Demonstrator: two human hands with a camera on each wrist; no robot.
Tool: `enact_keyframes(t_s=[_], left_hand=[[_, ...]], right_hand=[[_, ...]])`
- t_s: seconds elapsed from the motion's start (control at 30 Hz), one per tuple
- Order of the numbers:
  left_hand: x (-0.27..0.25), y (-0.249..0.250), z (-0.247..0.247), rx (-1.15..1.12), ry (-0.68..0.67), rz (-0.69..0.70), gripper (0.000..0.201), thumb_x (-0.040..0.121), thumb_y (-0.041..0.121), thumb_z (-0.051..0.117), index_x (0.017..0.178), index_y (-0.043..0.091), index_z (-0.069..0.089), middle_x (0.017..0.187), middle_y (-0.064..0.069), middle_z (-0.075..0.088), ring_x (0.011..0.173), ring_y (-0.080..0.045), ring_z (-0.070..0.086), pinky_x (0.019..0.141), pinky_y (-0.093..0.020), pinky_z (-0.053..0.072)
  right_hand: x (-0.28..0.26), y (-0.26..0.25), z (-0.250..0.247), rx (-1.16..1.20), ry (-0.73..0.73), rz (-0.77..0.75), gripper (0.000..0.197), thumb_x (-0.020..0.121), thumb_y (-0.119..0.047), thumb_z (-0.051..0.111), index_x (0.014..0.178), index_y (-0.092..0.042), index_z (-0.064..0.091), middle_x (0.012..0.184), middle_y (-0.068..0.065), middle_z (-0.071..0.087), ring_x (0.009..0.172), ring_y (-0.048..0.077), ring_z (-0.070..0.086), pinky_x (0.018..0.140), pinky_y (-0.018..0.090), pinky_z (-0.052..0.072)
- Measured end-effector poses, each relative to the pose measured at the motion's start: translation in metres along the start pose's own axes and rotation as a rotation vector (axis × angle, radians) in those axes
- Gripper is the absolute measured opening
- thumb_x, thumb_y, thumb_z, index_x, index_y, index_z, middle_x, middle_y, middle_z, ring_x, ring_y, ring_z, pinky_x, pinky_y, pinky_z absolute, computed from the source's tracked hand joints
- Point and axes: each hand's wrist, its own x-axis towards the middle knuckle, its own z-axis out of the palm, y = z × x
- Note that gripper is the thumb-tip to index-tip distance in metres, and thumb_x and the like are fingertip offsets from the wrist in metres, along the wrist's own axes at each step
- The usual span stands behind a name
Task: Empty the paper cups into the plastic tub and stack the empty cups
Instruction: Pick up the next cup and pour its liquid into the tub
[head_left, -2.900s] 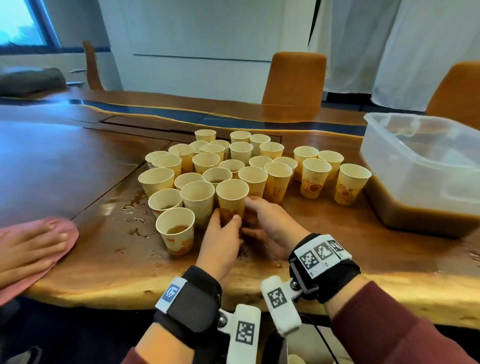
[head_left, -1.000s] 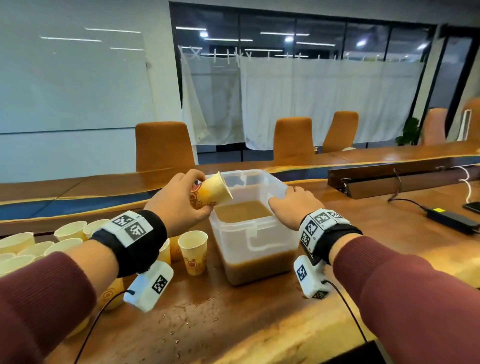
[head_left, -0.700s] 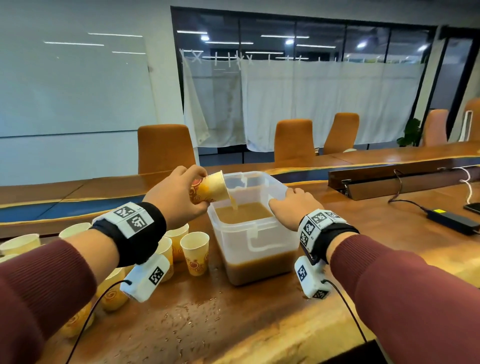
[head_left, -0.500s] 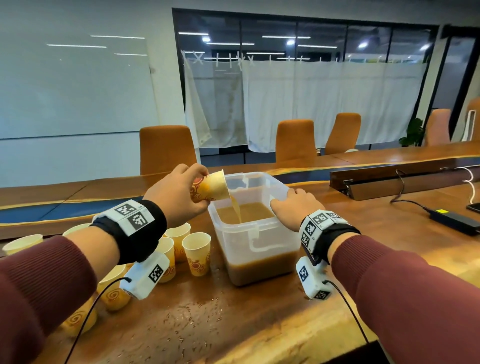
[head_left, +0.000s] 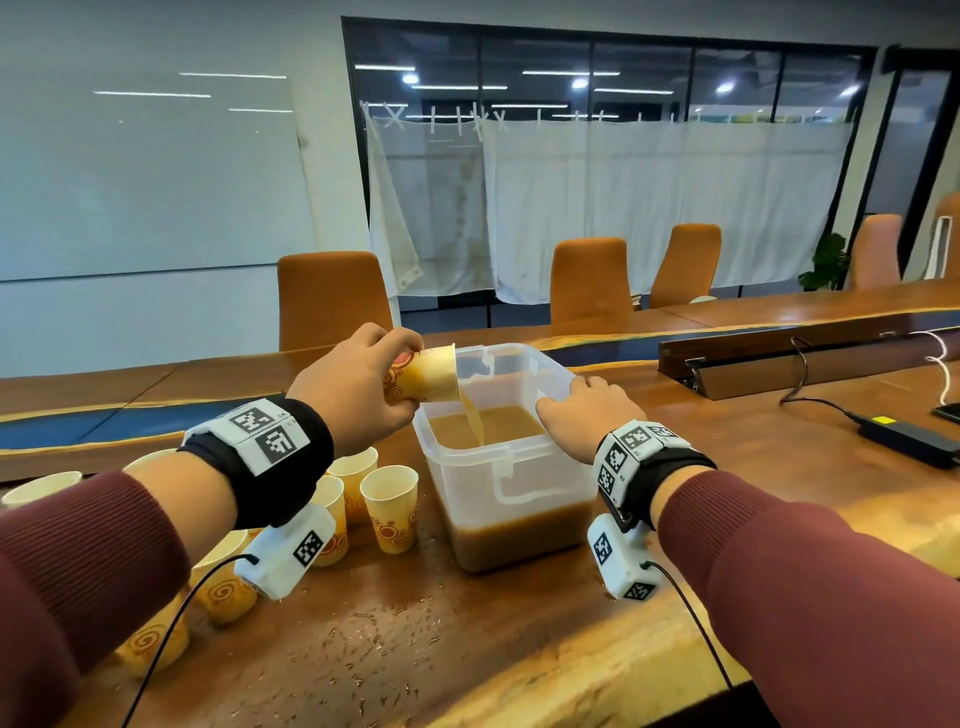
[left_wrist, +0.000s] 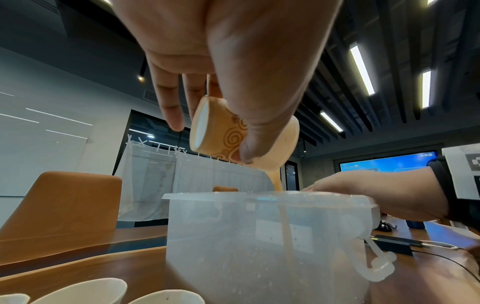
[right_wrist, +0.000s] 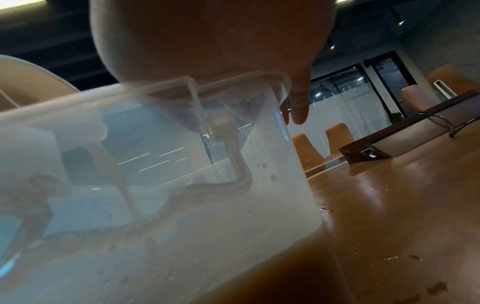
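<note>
My left hand (head_left: 358, 395) grips a yellow swirl-patterned paper cup (head_left: 426, 376), tipped on its side over the left rim of the clear plastic tub (head_left: 519, 499). A thin brown stream (head_left: 472, 421) runs from the cup's lip into the brown liquid that fills the tub's lower part. In the left wrist view, thumb and fingers pinch the cup (left_wrist: 228, 139) above the tub (left_wrist: 259, 236). My right hand (head_left: 582, 415) holds the tub's right rim, thumb on the inner side. The right wrist view shows the palm (right_wrist: 207, 41) on the rim of the tub (right_wrist: 182, 185).
Several upright paper cups (head_left: 389, 506) stand left of the tub, partly hidden by my left arm. Spilled drops (head_left: 389, 623) wet the wooden table in front. A black power adapter (head_left: 909, 441) with its cable lies at the right, behind it a long wooden box (head_left: 779, 358). Orange chairs (head_left: 332, 301) line the far side.
From the cup cluster my left hand carried one cup to the tub and tipped it. The pour went from nothing to a steady stream. My right hand stayed on the rim.
</note>
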Motion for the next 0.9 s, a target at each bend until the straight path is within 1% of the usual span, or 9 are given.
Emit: enact_keyframes(t_s=[0.1,0.23,0.37,0.53,0.63,0.7,0.77,0.83,0.9], left_hand=[[-0.002,0.002,0.001,0.018,-0.005,0.013,0.064,0.084,0.041,0.079,0.137,0.039,0.044,0.131,0.005,0.049,0.103,-0.015,0.051,0.081,-0.026,0.053],[-0.004,0.004,0.002,0.051,0.000,0.034,0.063,0.084,0.041,0.078,0.137,0.040,0.044,0.131,0.006,0.050,0.101,-0.013,0.048,0.081,-0.030,0.057],[-0.004,0.005,0.004,0.083,0.008,0.049,0.061,0.086,0.038,0.078,0.137,0.040,0.045,0.133,0.006,0.049,0.102,-0.012,0.045,0.081,-0.030,0.056],[-0.002,0.007,0.005,0.162,0.048,0.124,0.059,0.087,0.034,0.076,0.138,0.037,0.046,0.133,0.004,0.049,0.112,-0.019,0.052,0.080,-0.034,0.056],[-0.001,0.008,0.007,0.230,0.083,0.184,0.060,0.087,0.029,0.077,0.139,0.034,0.049,0.135,-0.001,0.052,0.115,-0.024,0.053,0.085,-0.035,0.054],[0.000,0.009,0.009,0.270,0.102,0.230,0.062,0.082,0.024,0.081,0.137,0.030,0.052,0.132,-0.005,0.055,0.115,-0.029,0.055,0.087,-0.038,0.054],[0.001,0.008,0.011,0.310,0.133,0.290,0.067,0.076,0.020,0.087,0.134,0.026,0.055,0.127,-0.009,0.059,0.111,-0.033,0.058,0.083,-0.043,0.057],[0.002,0.008,0.015,0.339,0.173,0.340,0.071,0.072,0.020,0.090,0.134,0.024,0.056,0.126,-0.012,0.060,0.109,-0.035,0.059,0.081,-0.045,0.058],[0.001,0.007,0.017,0.349,0.209,0.373,0.073,0.071,0.021,0.091,0.135,0.022,0.056,0.126,-0.013,0.061,0.109,-0.036,0.060,0.081,-0.044,0.058]], right_hand=[[0.000,0.001,0.000,-0.001,-0.001,-0.005,0.075,0.093,-0.052,0.033,0.157,-0.012,0.036,0.155,0.011,0.042,0.140,0.035,0.040,0.109,0.051,0.038],[-0.001,0.001,0.000,-0.002,0.004,-0.009,0.075,0.094,-0.052,0.033,0.157,-0.012,0.036,0.155,0.011,0.042,0.140,0.034,0.040,0.107,0.050,0.039],[0.000,0.001,0.001,0.001,0.009,-0.009,0.074,0.095,-0.053,0.033,0.157,-0.013,0.036,0.155,0.010,0.042,0.140,0.034,0.041,0.107,0.050,0.039],[0.000,0.001,0.001,0.002,0.012,-0.013,0.075,0.095,-0.053,0.033,0.158,-0.013,0.034,0.156,0.010,0.041,0.141,0.034,0.040,0.108,0.050,0.039],[-0.001,0.001,0.000,0.003,0.012,-0.016,0.075,0.095,-0.053,0.033,0.158,-0.013,0.034,0.156,0.010,0.041,0.140,0.033,0.040,0.106,0.050,0.039],[-0.002,0.001,0.000,0.003,0.013,-0.017,0.074,0.095,-0.053,0.033,0.158,-0.013,0.035,0.156,0.009,0.041,0.140,0.033,0.040,0.106,0.049,0.040],[-0.003,0.001,0.000,0.003,0.015,-0.017,0.074,0.095,-0.053,0.033,0.158,-0.013,0.035,0.155,0.009,0.042,0.139,0.033,0.040,0.106,0.049,0.040],[-0.003,0.000,0.000,0.007,0.019,-0.017,0.074,0.095,-0.053,0.033,0.158,-0.014,0.035,0.154,0.008,0.043,0.139,0.032,0.040,0.106,0.049,0.040],[-0.003,0.000,0.000,0.015,0.021,-0.016,0.074,0.094,-0.053,0.034,0.157,-0.014,0.036,0.154,0.008,0.043,0.139,0.032,0.040,0.106,0.049,0.041]])
